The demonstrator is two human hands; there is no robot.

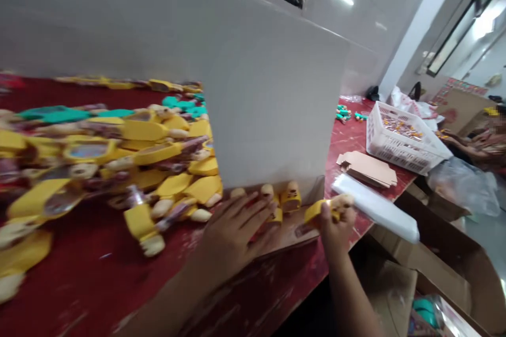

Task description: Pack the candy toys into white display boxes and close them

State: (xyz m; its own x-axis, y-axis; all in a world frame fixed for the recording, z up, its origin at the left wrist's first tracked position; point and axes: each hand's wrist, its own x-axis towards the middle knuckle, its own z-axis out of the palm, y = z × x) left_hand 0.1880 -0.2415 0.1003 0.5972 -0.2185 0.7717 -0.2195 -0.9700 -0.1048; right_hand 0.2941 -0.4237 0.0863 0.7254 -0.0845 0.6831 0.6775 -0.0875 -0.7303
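Note:
An open box with a tall grey-white lid (272, 105) stands on the red table. Several small yellow figures with pale round heads (291, 197) stand in its tray. My left hand (233, 226) lies over the tray's left part, fingers spread, touching the figures there. My right hand (335, 229) is closed around a yellow figure with a pale head (315, 211), at the tray's right end. To the left lies a big pile of yellow toy pieces (144, 129), with green ones (55, 114) among them. One yellow piece (140, 224) lies nearer the front.
Right of the box are a flat brown carton (367, 168), a white plastic-wrapped stack (375, 208) and a white basket (403, 142) of small items. Open cardboard boxes (443, 268) stand below the table's right edge. Another person's arm (470, 150) shows at far right.

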